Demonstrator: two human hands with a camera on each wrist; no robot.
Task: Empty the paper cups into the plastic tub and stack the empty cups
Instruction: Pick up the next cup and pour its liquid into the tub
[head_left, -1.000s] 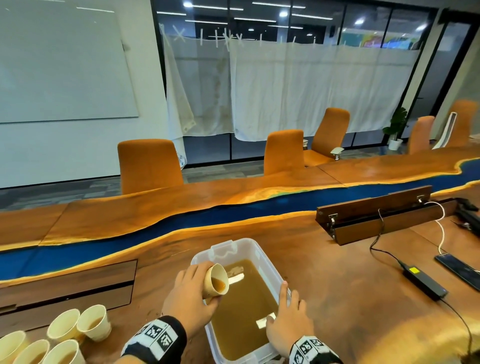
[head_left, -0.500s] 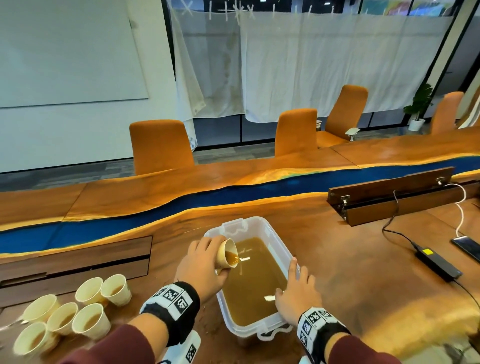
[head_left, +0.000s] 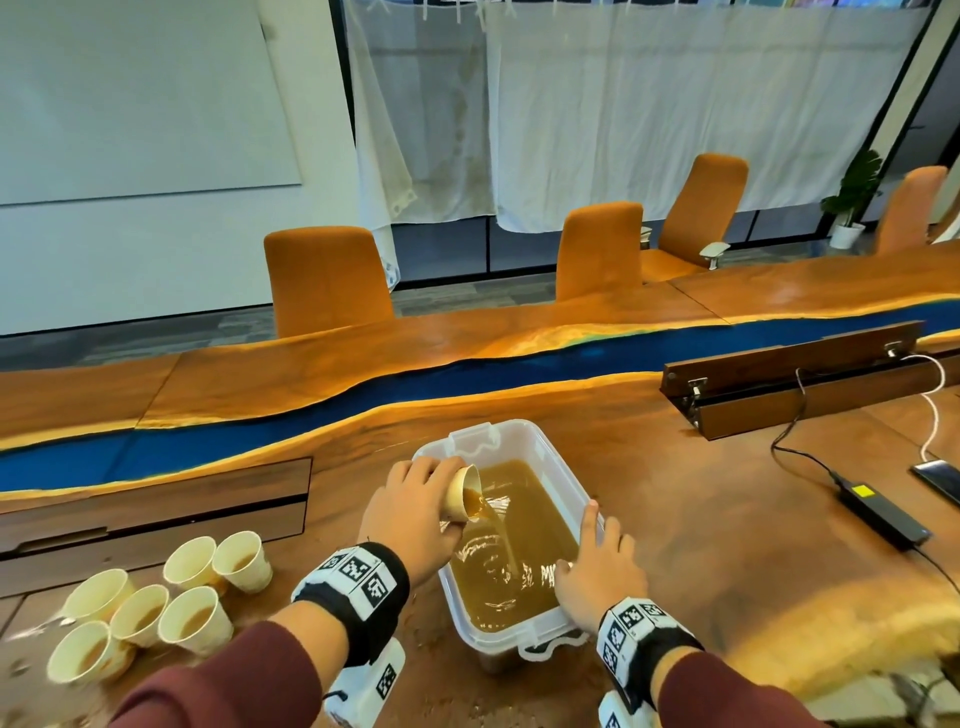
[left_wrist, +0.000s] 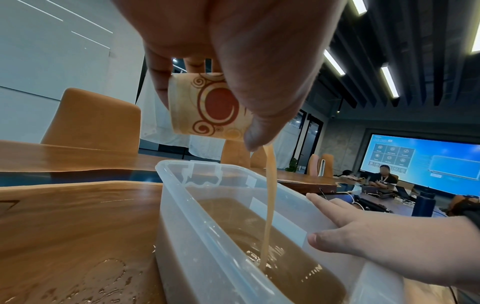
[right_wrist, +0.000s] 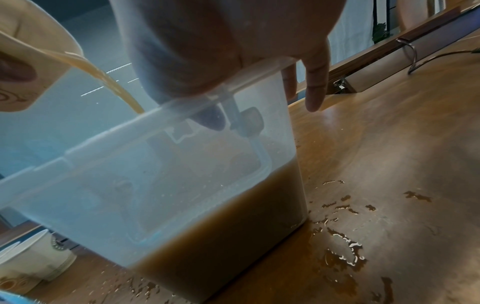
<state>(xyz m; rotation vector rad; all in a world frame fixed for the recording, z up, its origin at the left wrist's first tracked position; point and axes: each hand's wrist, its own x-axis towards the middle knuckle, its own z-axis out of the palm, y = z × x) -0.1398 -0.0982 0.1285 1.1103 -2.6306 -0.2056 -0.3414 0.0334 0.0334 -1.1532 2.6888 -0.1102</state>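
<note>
A clear plastic tub about half full of brown liquid stands on the wooden table. My left hand grips a paper cup tipped on its side over the tub's left rim. A thin brown stream runs from the cup into the tub. My right hand rests on the tub's right rim, fingers straight outside the wall and thumb inside it. Several paper cups holding brown liquid stand grouped at the near left.
Brown spills wet the table around the tub's base. A power brick with cables and a phone lie to the right. A raised wooden cable box stands at the back right, and orange chairs line the far side.
My left hand has tipped the cup further and lower over the tub, and liquid now streams out. My right hand has stayed on the rim. The head view has dropped.
</note>
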